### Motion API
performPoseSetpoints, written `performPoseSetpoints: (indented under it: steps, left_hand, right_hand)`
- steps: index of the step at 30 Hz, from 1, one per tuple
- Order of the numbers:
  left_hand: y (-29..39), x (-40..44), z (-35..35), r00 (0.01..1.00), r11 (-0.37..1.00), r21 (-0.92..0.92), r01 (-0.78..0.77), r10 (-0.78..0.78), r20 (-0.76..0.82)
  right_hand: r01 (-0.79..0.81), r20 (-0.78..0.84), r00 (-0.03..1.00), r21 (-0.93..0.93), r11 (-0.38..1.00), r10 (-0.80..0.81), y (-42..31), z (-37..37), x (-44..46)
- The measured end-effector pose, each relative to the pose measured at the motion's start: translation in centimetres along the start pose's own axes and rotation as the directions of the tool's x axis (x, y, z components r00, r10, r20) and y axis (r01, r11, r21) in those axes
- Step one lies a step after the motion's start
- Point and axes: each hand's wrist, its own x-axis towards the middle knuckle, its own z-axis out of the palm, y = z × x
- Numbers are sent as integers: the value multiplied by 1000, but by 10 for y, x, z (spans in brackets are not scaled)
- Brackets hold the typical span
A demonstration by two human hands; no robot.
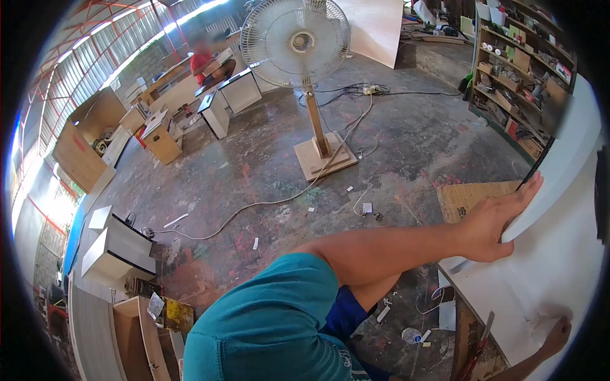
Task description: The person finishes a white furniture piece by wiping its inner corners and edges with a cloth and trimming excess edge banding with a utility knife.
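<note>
My left hand, at the end of the teal sleeve, grips the edge of a curved white panel, with the thumb on the near side and fingers on the far side. Below it lies a flat white board with a dark edge. My right hand is low at the right, close against the white board. Its fingers look curled together, and anything in them is hidden. Beside the board's lower edge lies a thin metal tool with red handles.
A standing fan on a wooden base trails a cable across the stained floor. Shelves stand at the right. White cabinets and a wooden drawer frame are at the left. A person in red sits at the back.
</note>
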Motion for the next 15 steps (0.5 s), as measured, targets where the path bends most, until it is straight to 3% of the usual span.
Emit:
performPoseSetpoints:
  steps: [3,5,13,15]
  left_hand:
    - [1,0,-1,1000,1000,-21,8,-7,16]
    - [5,-1,-3,999,999,-23,23,-22,25]
    - [-3,0,-1,999,999,-11,-32,32,-12]
    - [0,0,-3,999,1000,-16,7,-6,39]
  right_hand:
    - [23,80,997,-29,999,-21,-13,-9,-6]
    - [-52,-29,998,-177,983,48,17,0,5]
    - [-87,-43,996,-235,968,79,15,-4,7]
    - [-101,-36,995,-240,965,95,13,0,3]
